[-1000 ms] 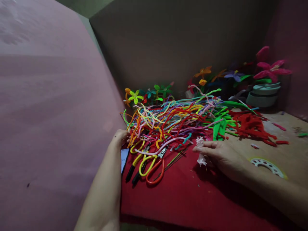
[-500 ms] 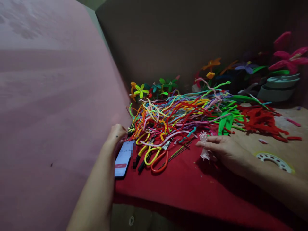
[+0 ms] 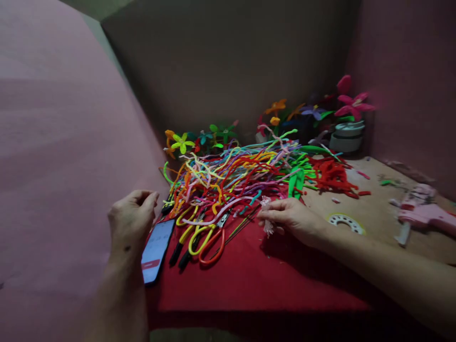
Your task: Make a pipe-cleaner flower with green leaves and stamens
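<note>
My right hand (image 3: pixel 292 219) rests on the red cloth (image 3: pixel 256 280) and pinches a small bundle of white flower stamens (image 3: pixel 267 214) upright. My left hand (image 3: pixel 131 219) hovers loosely curled above a phone (image 3: pixel 156 249) with a lit screen, holding nothing I can see. Between the hands lie orange-handled scissors (image 3: pixel 212 240) and yellow-handled pliers (image 3: pixel 192 230). Behind them spreads a big heap of coloured pipe cleaners (image 3: pixel 235 178).
Finished pipe-cleaner flowers (image 3: pixel 183 142) stand along the back wall, with a pink flower in a pot (image 3: pixel 351 121) at the right. Red pipe-cleaner pieces (image 3: pixel 331 175), a tape ring (image 3: pixel 345 222) and a pink glue gun (image 3: pixel 423 213) lie on the bare wooden table. Pink walls close in left and right.
My left hand has drawn back from the pipe-cleaner heap toward me and now hangs over the phone. The view has swung right, showing the glue gun. My right hand keeps its hold.
</note>
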`<action>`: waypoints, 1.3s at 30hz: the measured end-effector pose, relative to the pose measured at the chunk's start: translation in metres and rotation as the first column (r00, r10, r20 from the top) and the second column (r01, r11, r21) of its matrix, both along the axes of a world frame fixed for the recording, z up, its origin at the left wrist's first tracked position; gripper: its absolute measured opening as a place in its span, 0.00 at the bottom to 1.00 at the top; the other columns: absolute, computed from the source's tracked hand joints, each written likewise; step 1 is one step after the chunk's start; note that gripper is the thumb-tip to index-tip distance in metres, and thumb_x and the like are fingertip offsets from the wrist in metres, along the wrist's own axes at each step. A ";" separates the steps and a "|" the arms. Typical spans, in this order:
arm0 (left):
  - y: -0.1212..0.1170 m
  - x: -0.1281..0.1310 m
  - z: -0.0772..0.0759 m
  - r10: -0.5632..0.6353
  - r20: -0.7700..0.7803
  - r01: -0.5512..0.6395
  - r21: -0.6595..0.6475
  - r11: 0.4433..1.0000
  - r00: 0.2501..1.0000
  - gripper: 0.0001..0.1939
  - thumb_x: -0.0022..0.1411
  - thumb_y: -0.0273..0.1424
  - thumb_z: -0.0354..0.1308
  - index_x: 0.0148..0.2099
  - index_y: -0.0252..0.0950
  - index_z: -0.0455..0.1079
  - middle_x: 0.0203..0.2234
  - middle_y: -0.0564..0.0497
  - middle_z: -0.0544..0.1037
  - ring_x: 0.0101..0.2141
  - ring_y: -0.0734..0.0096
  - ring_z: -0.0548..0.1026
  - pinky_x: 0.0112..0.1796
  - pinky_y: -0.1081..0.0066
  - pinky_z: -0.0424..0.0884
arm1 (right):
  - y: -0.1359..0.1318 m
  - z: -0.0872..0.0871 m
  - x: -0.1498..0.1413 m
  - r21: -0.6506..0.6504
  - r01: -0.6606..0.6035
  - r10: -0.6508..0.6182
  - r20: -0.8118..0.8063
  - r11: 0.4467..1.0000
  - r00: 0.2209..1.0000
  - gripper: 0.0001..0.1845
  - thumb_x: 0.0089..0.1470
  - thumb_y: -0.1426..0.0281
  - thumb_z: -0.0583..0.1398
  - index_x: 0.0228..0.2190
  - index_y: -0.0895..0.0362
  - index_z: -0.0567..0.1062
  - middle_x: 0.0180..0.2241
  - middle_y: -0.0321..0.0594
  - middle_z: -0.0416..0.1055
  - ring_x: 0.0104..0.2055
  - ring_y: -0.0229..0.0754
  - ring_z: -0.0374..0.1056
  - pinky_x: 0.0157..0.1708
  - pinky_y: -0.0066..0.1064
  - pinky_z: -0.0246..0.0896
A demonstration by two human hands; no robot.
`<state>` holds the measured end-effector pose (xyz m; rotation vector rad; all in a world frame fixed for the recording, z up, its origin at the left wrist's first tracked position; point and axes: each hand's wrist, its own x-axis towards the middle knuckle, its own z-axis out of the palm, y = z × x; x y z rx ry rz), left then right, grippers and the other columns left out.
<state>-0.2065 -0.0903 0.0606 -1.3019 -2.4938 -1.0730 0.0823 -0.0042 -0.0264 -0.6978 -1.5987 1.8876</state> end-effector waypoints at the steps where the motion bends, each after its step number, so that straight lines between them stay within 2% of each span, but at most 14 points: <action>1: -0.001 0.021 0.004 -0.076 0.120 0.064 0.102 0.993 0.990 0.16 0.50 0.40 0.54 0.37 0.35 0.71 0.17 0.53 0.69 0.19 0.73 0.65 0.19 0.75 0.59 | 0.001 0.002 0.000 0.003 0.011 -0.011 -0.005 1.000 1.000 0.14 0.43 0.62 0.62 0.21 0.61 0.73 0.18 0.36 0.66 0.17 0.29 0.54 0.17 0.24 0.42; 2: 0.000 0.043 0.005 -0.211 0.237 0.176 0.158 0.972 0.948 0.15 0.49 0.40 0.57 0.36 0.36 0.71 0.18 0.54 0.70 0.18 0.75 0.64 0.19 0.76 0.59 | 0.002 0.004 0.000 -0.007 0.026 -0.026 -0.010 1.000 1.000 0.14 0.42 0.62 0.62 0.20 0.62 0.73 0.18 0.35 0.65 0.17 0.29 0.53 0.16 0.25 0.41; 3: 0.002 0.065 0.006 -0.356 0.331 0.320 0.160 0.934 0.874 0.14 0.47 0.39 0.58 0.35 0.36 0.72 0.18 0.54 0.70 0.18 0.77 0.65 0.19 0.77 0.59 | 0.002 0.005 0.000 -0.023 0.039 -0.039 -0.012 0.999 0.999 0.14 0.41 0.62 0.63 0.20 0.62 0.72 0.18 0.35 0.65 0.17 0.29 0.53 0.17 0.25 0.41; 5: 0.011 0.106 0.003 -0.492 0.438 0.493 0.121 0.861 0.752 0.11 0.47 0.37 0.60 0.30 0.34 0.73 0.14 0.56 0.66 0.15 0.81 0.60 0.16 0.79 0.55 | 0.002 0.008 0.002 -0.039 0.051 -0.052 -0.023 0.998 0.998 0.15 0.39 0.61 0.63 0.20 0.62 0.73 0.18 0.34 0.64 0.17 0.28 0.52 0.17 0.25 0.41; 7: 0.025 0.138 -0.002 -0.557 0.537 0.606 0.102 0.789 0.634 0.09 0.47 0.34 0.60 0.29 0.33 0.72 0.14 0.56 0.67 0.14 0.83 0.59 0.16 0.80 0.54 | 0.003 0.010 0.006 -0.027 0.054 -0.055 -0.042 0.998 0.998 0.15 0.39 0.61 0.64 0.21 0.62 0.73 0.17 0.34 0.64 0.17 0.28 0.52 0.17 0.25 0.40; 9: 0.038 0.158 -0.006 -0.581 0.606 0.656 0.126 0.744 0.543 0.08 0.47 0.32 0.59 0.30 0.32 0.71 0.15 0.56 0.69 0.14 0.83 0.60 0.16 0.80 0.55 | 0.004 0.011 0.010 -0.003 0.063 -0.063 -0.038 0.998 0.997 0.16 0.39 0.61 0.64 0.19 0.62 0.72 0.15 0.33 0.62 0.16 0.28 0.51 0.16 0.25 0.40; 12: 0.053 0.173 -0.010 -0.597 0.644 0.682 0.155 0.714 0.479 0.07 0.47 0.31 0.59 0.28 0.31 0.70 0.14 0.56 0.69 0.12 0.84 0.58 0.15 0.80 0.53 | 0.008 0.012 0.018 0.024 0.085 -0.085 -0.027 0.996 0.996 0.15 0.39 0.62 0.63 0.18 0.62 0.71 0.14 0.32 0.61 0.15 0.28 0.51 0.16 0.25 0.40; 14: 0.059 0.177 -0.014 -0.614 0.638 0.680 0.187 0.709 0.465 0.06 0.47 0.30 0.59 0.26 0.31 0.69 0.12 0.57 0.68 0.12 0.84 0.57 0.14 0.80 0.52 | 0.009 0.014 0.022 0.025 0.092 -0.091 -0.043 0.995 0.995 0.14 0.40 0.62 0.63 0.19 0.62 0.71 0.14 0.33 0.62 0.15 0.28 0.51 0.15 0.24 0.40; 18: 0.068 0.176 -0.028 -0.618 0.655 0.618 0.283 0.733 0.434 0.07 0.45 0.31 0.60 0.26 0.32 0.70 0.10 0.58 0.65 0.11 0.84 0.56 0.14 0.79 0.51 | 0.010 0.016 0.027 -0.025 0.070 -0.072 -0.090 0.997 0.993 0.15 0.43 0.63 0.60 0.19 0.63 0.71 0.16 0.35 0.65 0.15 0.28 0.52 0.15 0.24 0.40; 23: 0.074 0.169 -0.047 -0.568 0.733 0.550 0.318 0.772 0.373 0.10 0.43 0.32 0.63 0.29 0.31 0.71 0.11 0.57 0.65 0.13 0.82 0.60 0.15 0.79 0.53 | 0.015 0.003 0.025 -0.138 0.026 -0.046 -0.144 0.990 0.988 0.13 0.42 0.64 0.61 0.20 0.64 0.72 0.14 0.34 0.65 0.13 0.27 0.50 0.13 0.24 0.36; 27: 0.076 0.165 -0.055 -0.544 0.771 0.545 0.314 0.778 0.333 0.10 0.45 0.32 0.62 0.30 0.32 0.70 0.11 0.58 0.65 0.13 0.82 0.60 0.15 0.80 0.53 | 0.018 -0.003 0.021 -0.238 0.014 -0.047 -0.133 0.971 0.990 0.10 0.41 0.68 0.62 0.20 0.63 0.70 0.16 0.37 0.68 0.12 0.27 0.51 0.11 0.23 0.34; 31: 0.078 0.163 -0.057 -0.570 0.776 0.533 0.371 0.760 0.272 0.08 0.49 0.32 0.60 0.29 0.34 0.66 0.11 0.59 0.63 0.12 0.84 0.59 0.14 0.82 0.52 | 0.018 -0.005 0.021 -0.258 0.000 -0.022 -0.084 0.966 0.996 0.10 0.41 0.68 0.62 0.21 0.63 0.70 0.17 0.38 0.70 0.11 0.26 0.51 0.10 0.22 0.34; 36: 0.079 0.150 -0.050 -0.644 0.752 0.397 0.552 0.733 0.141 0.06 0.49 0.29 0.60 0.29 0.33 0.67 0.15 0.57 0.67 0.13 0.85 0.60 0.13 0.82 0.56 | 0.019 -0.008 0.024 -0.270 0.014 -0.033 -0.063 0.963 0.997 0.09 0.42 0.69 0.62 0.21 0.63 0.69 0.16 0.37 0.70 0.11 0.26 0.51 0.11 0.22 0.36; 39: 0.076 0.145 -0.046 -0.578 0.813 0.477 0.484 0.734 0.064 0.06 0.47 0.27 0.62 0.29 0.32 0.67 0.20 0.54 0.71 0.15 0.84 0.64 0.14 0.83 0.59 | 0.019 -0.007 0.026 -0.265 0.061 -0.080 -0.059 0.962 0.995 0.09 0.42 0.68 0.62 0.20 0.62 0.69 0.17 0.37 0.69 0.11 0.26 0.50 0.10 0.22 0.34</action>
